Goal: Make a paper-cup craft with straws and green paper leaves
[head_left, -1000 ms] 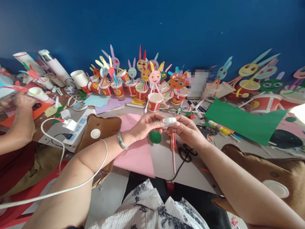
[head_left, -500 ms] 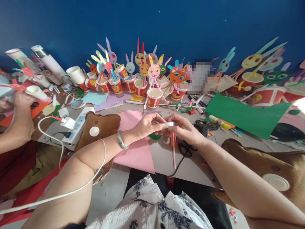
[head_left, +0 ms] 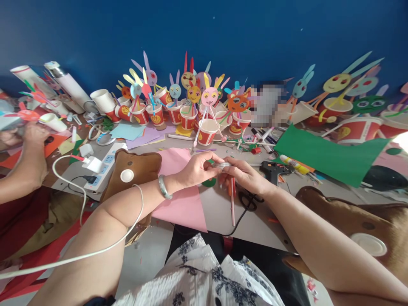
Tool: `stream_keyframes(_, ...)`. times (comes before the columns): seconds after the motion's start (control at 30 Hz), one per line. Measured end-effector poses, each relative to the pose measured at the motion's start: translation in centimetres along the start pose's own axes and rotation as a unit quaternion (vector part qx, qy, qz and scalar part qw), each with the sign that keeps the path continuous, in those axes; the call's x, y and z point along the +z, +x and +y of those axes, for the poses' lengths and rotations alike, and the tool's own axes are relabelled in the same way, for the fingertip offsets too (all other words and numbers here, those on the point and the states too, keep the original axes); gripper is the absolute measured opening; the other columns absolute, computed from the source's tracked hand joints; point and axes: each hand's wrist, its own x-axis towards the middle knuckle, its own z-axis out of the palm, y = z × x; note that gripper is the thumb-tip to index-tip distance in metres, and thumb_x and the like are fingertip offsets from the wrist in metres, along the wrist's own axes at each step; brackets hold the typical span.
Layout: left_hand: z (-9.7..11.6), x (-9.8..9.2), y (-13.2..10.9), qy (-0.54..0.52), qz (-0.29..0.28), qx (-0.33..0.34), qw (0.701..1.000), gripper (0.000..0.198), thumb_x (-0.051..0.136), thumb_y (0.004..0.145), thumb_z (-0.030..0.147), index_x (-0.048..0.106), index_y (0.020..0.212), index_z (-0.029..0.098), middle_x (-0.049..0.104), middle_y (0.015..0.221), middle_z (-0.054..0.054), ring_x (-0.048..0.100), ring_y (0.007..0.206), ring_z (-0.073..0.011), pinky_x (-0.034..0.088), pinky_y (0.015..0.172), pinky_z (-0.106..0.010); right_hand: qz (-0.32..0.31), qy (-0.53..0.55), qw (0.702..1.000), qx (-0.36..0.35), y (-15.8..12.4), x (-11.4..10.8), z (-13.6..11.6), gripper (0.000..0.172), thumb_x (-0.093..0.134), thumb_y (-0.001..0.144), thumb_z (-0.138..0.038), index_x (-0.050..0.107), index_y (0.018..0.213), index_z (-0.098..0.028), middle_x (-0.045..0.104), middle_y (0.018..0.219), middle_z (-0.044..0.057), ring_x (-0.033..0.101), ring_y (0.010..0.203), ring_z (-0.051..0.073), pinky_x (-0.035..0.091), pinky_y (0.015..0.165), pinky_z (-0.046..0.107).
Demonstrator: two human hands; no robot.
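Observation:
Between both hands, over the table's middle, is a small shiny whitish roll (head_left: pixel 222 165) that looks like clear tape. My left hand (head_left: pixel 199 168) pinches its left side between thumb and fingers. The thumb and fingers of my right hand (head_left: pixel 245 174) close on its right side, and the fingers hide part of it. Under the hands lie a green paper circle (head_left: pixel 209 182), partly covered, and red-orange scissors (head_left: pixel 232 187). A thin pink-white straw or strip (head_left: pixel 233 212) points toward me beside them. Pink paper (head_left: pixel 181 208) lies beneath my left wrist.
Paper cups (head_left: pixel 208 132) bearing paper rabbit figures line the back by the blue wall. A power strip (head_left: pixel 105 165) with a white cable and brown plush cushions (head_left: pixel 137 163) are at the left. A black glue gun (head_left: pixel 274 170) and green paper (head_left: pixel 331 153) lie right. Another person's hand (head_left: pixel 35 134) works at far left.
My fingers have shifted slightly around the small roll, which has turned and moved a little left. The other person's hand has moved slightly right.

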Motion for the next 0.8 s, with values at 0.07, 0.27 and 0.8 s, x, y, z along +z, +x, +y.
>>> stream_keyframes(0.07, -0.4, 0.0, -0.1, 0.020, 0.000, 0.013, 1.000, 0.038, 0.079, 0.078, 0.044, 0.065, 0.096, 0.013, 0.066, 0.090, -0.004, 0.055, 0.055, -0.0053, 0.044, 0.049, -0.019, -0.006, -0.023, 1.000, 0.011, 0.0, -0.1, -0.1, 0.033, 0.064, 0.088, -0.053, 0.062, 0.084, -0.020, 0.070, 0.062, 0.002, 0.066, 0.048, 0.018, 0.052, 0.043, 0.027)
stream_keyframes(0.27, -1.5, 0.0, -0.2, 0.050, -0.024, 0.054, 0.997, 0.037, 0.072, 0.085, 0.046, 0.065, 0.099, 0.013, 0.061, 0.091, -0.005, 0.055, 0.055, -0.0055, 0.044, 0.050, -0.020, -0.033, -0.018, 0.998, 0.043, -0.2, -0.3, -0.5, 0.024, 0.063, 0.085, -0.042, 0.062, 0.084, -0.018, 0.070, 0.064, 0.003, 0.065, 0.048, 0.018, 0.051, 0.042, 0.026)
stream_keyframes(0.8, -0.9, -0.6, 0.0, 0.147, -0.009, 0.177, 0.973, 0.029, 0.068, 0.092, 0.040, 0.070, 0.103, 0.013, 0.069, 0.095, -0.010, 0.063, 0.081, -0.0141, 0.049, 0.065, -0.024, -0.073, 0.040, 0.996, 0.012, -0.2, -0.8, 0.2, 0.030, 0.051, 0.090, -0.032, 0.062, 0.114, -0.017, 0.069, 0.074, 0.002, 0.064, 0.056, 0.016, 0.053, 0.053, 0.027)
